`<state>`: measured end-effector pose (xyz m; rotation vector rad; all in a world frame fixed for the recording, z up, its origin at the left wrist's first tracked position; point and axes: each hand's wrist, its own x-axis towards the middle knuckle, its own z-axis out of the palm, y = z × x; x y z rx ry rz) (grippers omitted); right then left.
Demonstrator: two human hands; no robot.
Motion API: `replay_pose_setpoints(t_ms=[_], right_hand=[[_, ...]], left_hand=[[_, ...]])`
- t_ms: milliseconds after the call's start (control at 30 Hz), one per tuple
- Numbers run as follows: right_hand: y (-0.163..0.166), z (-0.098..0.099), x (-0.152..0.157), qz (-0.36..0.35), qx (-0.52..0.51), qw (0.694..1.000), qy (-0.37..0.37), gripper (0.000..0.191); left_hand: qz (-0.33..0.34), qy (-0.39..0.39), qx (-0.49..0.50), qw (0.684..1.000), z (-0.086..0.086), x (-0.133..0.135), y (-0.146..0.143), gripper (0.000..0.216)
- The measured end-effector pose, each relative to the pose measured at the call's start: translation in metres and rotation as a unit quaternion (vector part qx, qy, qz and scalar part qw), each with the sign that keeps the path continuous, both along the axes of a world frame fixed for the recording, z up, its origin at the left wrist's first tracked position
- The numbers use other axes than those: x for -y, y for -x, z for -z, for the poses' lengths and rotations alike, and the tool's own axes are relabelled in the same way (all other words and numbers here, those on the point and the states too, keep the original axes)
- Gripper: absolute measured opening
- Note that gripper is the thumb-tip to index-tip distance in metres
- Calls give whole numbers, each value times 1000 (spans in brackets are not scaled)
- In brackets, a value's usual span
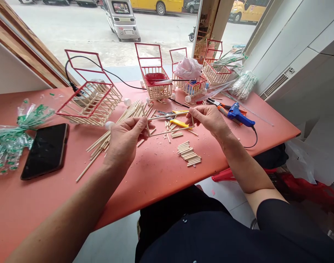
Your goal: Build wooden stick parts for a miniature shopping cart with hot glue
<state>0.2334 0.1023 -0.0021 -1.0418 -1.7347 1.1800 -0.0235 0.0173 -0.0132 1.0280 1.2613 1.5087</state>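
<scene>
Between my two hands is a rectangular frame of thin wooden sticks (171, 132), held a little above the table. My left hand (127, 133) pinches its left end between thumb and fingers. At the opposite end, my right hand (206, 118) grips the short side near the upper corner. Under the frame lie yellow-handled pliers (180, 123) and some short cut sticks. A loose pile of long sticks (134, 109) spreads behind and beside my left hand. Nearer to me, a row of short sticks (189, 153) lies on the pink table (156, 175).
Small stick-built carts (92, 98) with red trim stand along the back. To the right lie a blue glue gun (239, 115) with its cord and orange-handled pliers (221, 107). A black phone (46, 151) and plastic-wrapped bundles (16, 131) are at left.
</scene>
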Motion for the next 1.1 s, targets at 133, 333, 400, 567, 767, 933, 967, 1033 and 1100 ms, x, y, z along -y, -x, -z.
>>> replay_pose_setpoints(t_ms=[133, 333, 400, 567, 767, 933, 967, 1033, 1100], right_hand=[[0, 0, 2, -5, -2, 1000, -1, 67], [-2, 1, 0, -4, 3, 1000, -1, 63], [-3, 1, -2, -1, -2, 1000, -3, 62], [-7, 2, -7, 20, -13, 1000, -9, 63], [-5, 2, -7, 30, -9, 999, -9, 67], [-4, 1, -4, 22, -20, 1000, -11, 64], [-3, 0, -3, 20, -20, 1000, -10, 64], [-3, 0, -2, 17, -19, 1000, -9, 64], [-2, 0, -1, 16, -17, 1000, -9, 66]], left_hand=[[-5, 13, 5, 1000, -3, 0, 0, 23], [3, 5, 8, 1000, -3, 0, 1, 25], [7, 4, 9, 1000, -3, -1, 2, 31], [21, 5, 22, 1000, -1, -3, 4, 35], [22, 16, -19, 999, -1, -1, 5, 27], [3, -2, -74, 997, 0, 1, 5, 15], [1, -5, -83, 997, 0, 1, 4, 14], [-6, -10, -92, 996, 0, 2, 3, 12], [-12, -17, -94, 995, -1, 3, 1, 11]])
